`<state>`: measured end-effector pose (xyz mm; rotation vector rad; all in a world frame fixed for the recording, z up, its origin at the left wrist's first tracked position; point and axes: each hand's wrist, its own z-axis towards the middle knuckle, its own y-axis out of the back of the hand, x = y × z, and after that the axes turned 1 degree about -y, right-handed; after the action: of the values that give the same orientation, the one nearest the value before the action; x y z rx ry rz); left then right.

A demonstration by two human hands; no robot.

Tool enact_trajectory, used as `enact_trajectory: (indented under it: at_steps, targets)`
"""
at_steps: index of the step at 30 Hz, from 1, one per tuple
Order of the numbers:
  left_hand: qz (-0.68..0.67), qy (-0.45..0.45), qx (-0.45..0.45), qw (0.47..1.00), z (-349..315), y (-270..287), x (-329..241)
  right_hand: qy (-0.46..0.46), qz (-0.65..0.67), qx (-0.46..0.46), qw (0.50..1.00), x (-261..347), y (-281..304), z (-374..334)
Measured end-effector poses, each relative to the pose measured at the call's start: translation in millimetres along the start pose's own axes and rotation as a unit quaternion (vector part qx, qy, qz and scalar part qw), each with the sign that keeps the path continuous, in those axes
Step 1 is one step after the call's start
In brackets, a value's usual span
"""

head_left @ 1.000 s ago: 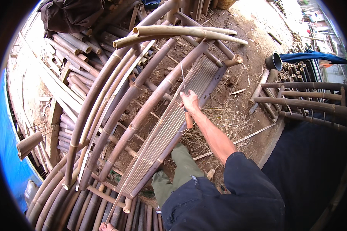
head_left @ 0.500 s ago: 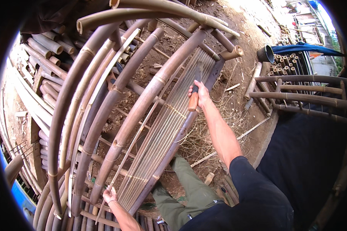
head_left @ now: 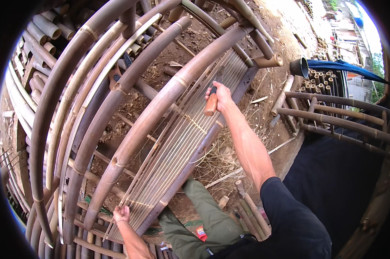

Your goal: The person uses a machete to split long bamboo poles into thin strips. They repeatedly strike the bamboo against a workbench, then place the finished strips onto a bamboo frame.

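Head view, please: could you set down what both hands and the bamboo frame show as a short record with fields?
Setting: outdoors, dirt ground strewn with bamboo offcuts
Right hand: closed around the wooden handle of a knife-like tool, its blade hard to make out
Left hand: grips the near ends of the thin slats
Frame: bent bamboo frame with slats running lengthwise between two rails
Nearby: stacked bamboo poles at left, bamboo rack at right
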<state>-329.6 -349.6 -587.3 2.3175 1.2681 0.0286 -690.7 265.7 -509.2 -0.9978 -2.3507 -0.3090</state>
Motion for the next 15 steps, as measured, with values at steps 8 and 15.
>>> enact_trajectory:
  at_steps: [8,15]
  targets:
    - [-0.041,-0.026,0.012,0.999,8,-19,10,0.140,-0.705,-0.096,0.688,8,45,36]
    - [-0.125,0.024,-0.028,0.992,35,-12,19,-0.002,-0.074,0.034,0.997,33,40,33]
